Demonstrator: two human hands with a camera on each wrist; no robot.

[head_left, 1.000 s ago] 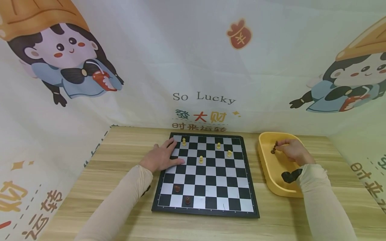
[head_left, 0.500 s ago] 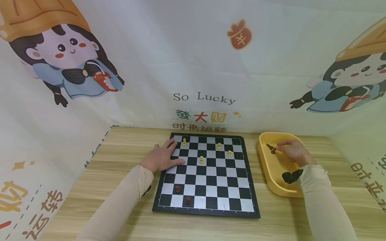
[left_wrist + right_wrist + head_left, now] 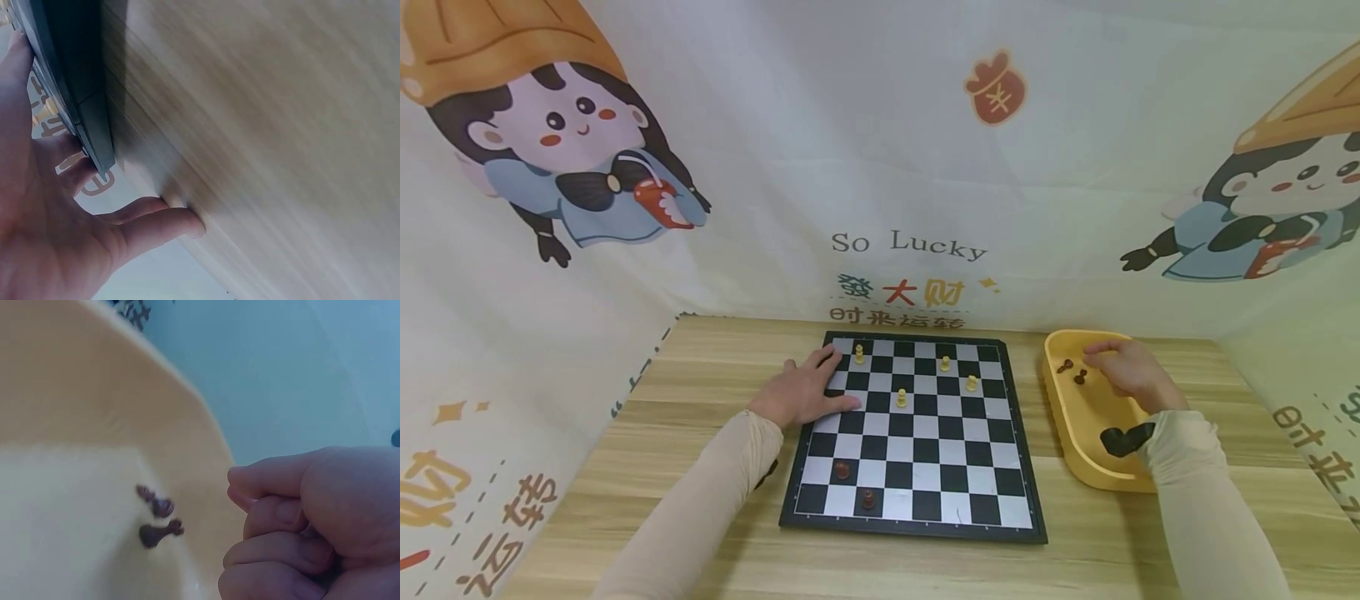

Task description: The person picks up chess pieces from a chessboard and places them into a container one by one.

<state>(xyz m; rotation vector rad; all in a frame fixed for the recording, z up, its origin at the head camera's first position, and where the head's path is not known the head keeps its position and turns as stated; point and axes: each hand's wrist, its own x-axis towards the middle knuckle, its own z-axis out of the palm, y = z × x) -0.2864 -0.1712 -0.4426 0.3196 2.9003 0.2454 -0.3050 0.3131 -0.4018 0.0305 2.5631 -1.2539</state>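
Note:
My left hand (image 3: 801, 396) rests with spread fingers on the left edge of a black-and-white chessboard (image 3: 925, 456); in the left wrist view two fingertips touch the table. Light yellow chess pieces stand on its far half, one chess piece (image 3: 901, 397) near the thumb. Two dark red chess pieces stand near its front left, one chess piece (image 3: 868, 499) closest to me. My right hand (image 3: 1131, 372) hovers over the yellow box (image 3: 1063, 433), fingers curled, nothing visible between them. Two dark brown chess pieces lie in the box: one (image 3: 156, 501) and another chess piece (image 3: 161, 532).
A wooden table (image 3: 700, 400) carries the board and box. Printed cloth (image 3: 760, 208) hangs behind and at both sides, close to the table's far edge. A black strap (image 3: 1126, 439) shows at my right wrist, over the box.
My right hand has let go of a dark chess piece, which now lies in the box beside another. The hand has risen slightly toward the box's far side. My left hand stays put.

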